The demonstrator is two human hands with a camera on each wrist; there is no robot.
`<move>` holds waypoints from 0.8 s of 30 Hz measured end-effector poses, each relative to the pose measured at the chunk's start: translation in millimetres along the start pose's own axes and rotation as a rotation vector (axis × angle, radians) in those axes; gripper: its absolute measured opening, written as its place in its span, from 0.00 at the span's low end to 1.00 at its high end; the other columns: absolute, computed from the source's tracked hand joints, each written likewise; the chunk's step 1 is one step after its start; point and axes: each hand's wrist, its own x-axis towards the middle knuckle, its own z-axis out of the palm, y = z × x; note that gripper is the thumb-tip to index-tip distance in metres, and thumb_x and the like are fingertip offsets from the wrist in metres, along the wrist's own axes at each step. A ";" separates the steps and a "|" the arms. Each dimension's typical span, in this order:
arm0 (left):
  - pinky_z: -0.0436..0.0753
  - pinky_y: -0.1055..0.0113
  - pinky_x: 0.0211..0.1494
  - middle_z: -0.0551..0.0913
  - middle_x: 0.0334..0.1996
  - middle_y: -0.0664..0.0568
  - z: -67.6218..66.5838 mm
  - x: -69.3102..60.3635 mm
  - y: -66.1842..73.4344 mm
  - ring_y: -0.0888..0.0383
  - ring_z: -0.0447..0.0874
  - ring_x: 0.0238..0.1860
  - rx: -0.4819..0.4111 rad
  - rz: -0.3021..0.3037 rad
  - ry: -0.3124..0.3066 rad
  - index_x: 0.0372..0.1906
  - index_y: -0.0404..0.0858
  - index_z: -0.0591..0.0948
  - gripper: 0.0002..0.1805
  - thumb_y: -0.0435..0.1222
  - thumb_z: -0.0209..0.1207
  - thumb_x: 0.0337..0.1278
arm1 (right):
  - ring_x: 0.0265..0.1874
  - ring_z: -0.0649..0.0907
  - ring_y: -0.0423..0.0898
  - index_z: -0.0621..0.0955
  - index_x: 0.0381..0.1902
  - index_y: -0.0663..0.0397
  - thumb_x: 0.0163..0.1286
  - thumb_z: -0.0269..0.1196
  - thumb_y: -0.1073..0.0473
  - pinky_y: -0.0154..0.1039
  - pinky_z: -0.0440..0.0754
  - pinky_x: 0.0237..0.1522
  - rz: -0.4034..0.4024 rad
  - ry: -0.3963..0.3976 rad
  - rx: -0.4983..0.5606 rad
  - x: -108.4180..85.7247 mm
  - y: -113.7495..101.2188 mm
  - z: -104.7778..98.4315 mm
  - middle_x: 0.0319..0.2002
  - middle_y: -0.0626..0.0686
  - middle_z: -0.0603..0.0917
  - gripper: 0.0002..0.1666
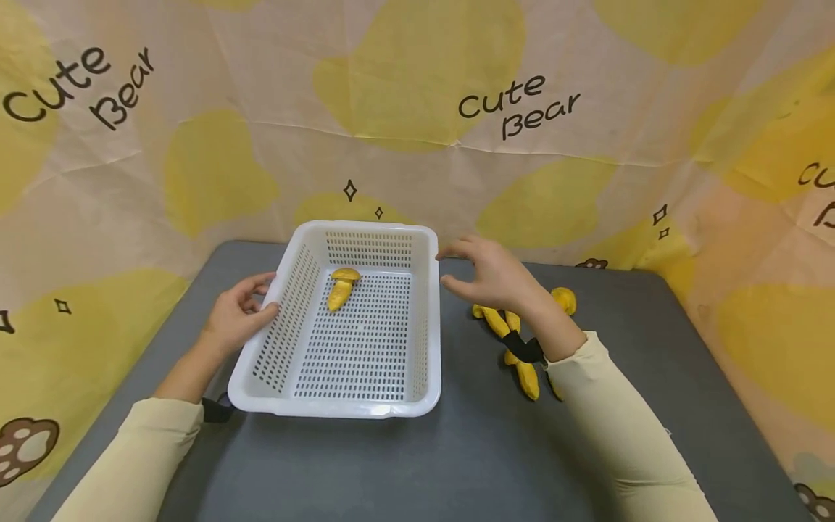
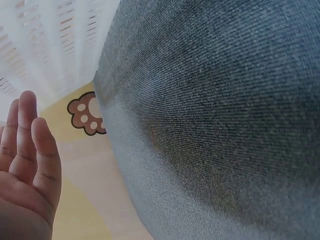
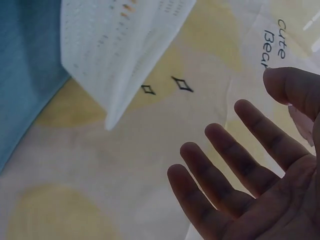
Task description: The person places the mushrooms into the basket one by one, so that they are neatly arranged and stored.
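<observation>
A white plastic basket (image 1: 362, 409) with slotted walls sits on the grey table in the head view. One yellow mushroom (image 1: 340, 290) lies inside it, toward the back left. My left hand (image 1: 238, 315) is at the basket's left rim, thumb and fingers against it; the left wrist view shows these fingers fairly straight. By the right rim, my right hand (image 1: 485, 272) holds nothing. Its fingers are spread and apart from the basket in the right wrist view. Several more yellow mushrooms (image 1: 527, 378) lie on the table beneath my right wrist, partly hidden by it.
The grey table (image 1: 339, 471) extends in front of the basket and to its right. A cloth backdrop (image 1: 404, 87) with yellow patches and "Cute Bear" lettering rises behind the table and along its sides. Black straps (image 1: 522, 349) circle both wrists.
</observation>
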 end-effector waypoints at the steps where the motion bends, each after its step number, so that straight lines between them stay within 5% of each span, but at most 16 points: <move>1: 0.83 0.68 0.23 0.75 0.47 0.38 -0.8 -0.2 0.2 0.70 0.77 0.22 -0.002 -0.004 -0.002 0.67 0.34 0.69 0.30 0.33 0.58 0.59 | 0.51 0.80 0.50 0.81 0.51 0.50 0.62 0.65 0.51 0.48 0.80 0.54 0.005 -0.004 0.001 -2.2 2.8 -0.1 0.51 0.51 0.80 0.20; 11: 0.83 0.68 0.23 0.76 0.48 0.37 -1.1 -0.6 1.2 0.69 0.78 0.22 -0.012 -0.022 -0.014 0.68 0.36 0.68 0.30 0.34 0.58 0.59 | 0.53 0.80 0.55 0.81 0.53 0.47 0.63 0.65 0.51 0.54 0.79 0.54 0.101 -0.074 -0.037 -31.4 22.4 -2.3 0.55 0.54 0.80 0.20; 24: 0.83 0.67 0.22 0.76 0.48 0.37 -1.1 -0.6 1.0 0.70 0.79 0.22 -0.011 -0.012 -0.012 0.68 0.35 0.68 0.30 0.34 0.58 0.59 | 0.44 0.81 0.50 0.83 0.50 0.50 0.61 0.66 0.55 0.48 0.82 0.45 0.096 -0.107 -0.052 -69.6 48.3 9.7 0.48 0.53 0.83 0.18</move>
